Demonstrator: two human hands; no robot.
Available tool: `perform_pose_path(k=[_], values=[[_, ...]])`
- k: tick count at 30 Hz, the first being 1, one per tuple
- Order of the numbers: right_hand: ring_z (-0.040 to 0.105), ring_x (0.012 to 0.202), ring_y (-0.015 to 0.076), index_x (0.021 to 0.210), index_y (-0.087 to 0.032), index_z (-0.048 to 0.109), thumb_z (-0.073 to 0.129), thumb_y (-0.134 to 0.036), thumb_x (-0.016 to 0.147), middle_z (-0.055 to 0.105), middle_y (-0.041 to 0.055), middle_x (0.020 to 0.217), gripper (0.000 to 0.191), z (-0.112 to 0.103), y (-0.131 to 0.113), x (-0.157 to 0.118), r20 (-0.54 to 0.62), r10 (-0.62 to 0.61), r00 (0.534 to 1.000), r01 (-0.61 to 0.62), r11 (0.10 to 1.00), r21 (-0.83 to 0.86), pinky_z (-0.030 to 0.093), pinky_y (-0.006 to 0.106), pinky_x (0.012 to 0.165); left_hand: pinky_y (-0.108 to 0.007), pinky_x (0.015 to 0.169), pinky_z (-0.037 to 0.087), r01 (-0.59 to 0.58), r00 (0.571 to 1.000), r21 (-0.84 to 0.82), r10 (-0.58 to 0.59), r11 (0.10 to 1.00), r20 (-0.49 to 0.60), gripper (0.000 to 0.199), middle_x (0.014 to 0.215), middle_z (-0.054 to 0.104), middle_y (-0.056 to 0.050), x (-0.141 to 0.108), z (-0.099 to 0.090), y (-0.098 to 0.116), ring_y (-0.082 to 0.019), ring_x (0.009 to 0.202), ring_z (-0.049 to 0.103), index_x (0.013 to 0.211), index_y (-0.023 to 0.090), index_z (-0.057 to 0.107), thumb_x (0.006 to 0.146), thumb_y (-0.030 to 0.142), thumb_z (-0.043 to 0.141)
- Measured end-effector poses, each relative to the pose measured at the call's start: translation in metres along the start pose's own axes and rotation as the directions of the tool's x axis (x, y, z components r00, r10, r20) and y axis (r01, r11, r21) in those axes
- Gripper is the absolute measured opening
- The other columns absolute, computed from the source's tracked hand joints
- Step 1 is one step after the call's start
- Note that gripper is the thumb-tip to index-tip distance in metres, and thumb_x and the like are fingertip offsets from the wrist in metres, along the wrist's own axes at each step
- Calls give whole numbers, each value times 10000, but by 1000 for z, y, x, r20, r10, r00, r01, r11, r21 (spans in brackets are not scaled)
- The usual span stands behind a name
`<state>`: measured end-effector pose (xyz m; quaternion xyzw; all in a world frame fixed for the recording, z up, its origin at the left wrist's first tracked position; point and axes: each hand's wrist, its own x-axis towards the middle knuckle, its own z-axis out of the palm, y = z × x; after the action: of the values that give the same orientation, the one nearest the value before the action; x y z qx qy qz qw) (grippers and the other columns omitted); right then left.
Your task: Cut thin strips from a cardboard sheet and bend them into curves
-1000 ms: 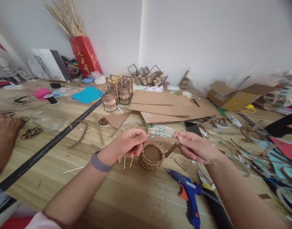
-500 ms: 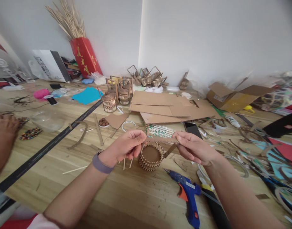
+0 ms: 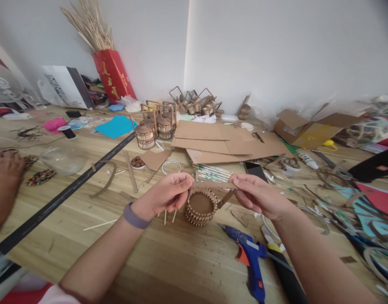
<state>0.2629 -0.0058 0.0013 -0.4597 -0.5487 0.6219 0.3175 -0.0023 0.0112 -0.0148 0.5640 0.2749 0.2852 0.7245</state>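
Note:
A narrow cardboard strip (image 3: 213, 185) is stretched level between my two hands. My left hand (image 3: 171, 192) pinches its left end, and my right hand (image 3: 252, 192) pinches the right end. Just below the strip stands a small round basket (image 3: 200, 207) with a beaded-looking rim and a brown cardboard bottom. A short brown strip (image 3: 226, 198) slants from the basket's right side up to my right hand. The blue glue gun (image 3: 249, 253) lies on the table below my right hand, its nozzle toward the basket.
Cardboard sheets (image 3: 219, 141) lie behind my hands, with small lidded baskets (image 3: 145, 136) to their left. A black strip (image 3: 70, 188) crosses the table at left, near another person's hand (image 3: 5, 173). Scissors (image 3: 368, 249) and scraps are at right. A phone (image 3: 255, 169) lies behind my right hand.

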Motion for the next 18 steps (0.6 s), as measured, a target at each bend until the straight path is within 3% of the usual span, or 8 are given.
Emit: perform_pose_path(k=[13,18], values=[[234,264,33,761,-213,486,658,-639,776,451,-99,380,459,1,0,-2,-30,1,1000,-2,1000,-11,81,194,333,-149,282,114,41,999,-16,-41,999,-17,483,393,451,120,1,3,3,-29,257,237,802,214,408,801,616,677],[303,316,53,990,-200,561,668,-652,766,498,-87,453,516,3,-2,-8,-77,-21,997,19,999,-28,145,194,335,-135,277,126,36,999,77,-32,996,-43,498,402,478,105,-4,5,5,-24,257,267,778,206,423,826,661,617]])
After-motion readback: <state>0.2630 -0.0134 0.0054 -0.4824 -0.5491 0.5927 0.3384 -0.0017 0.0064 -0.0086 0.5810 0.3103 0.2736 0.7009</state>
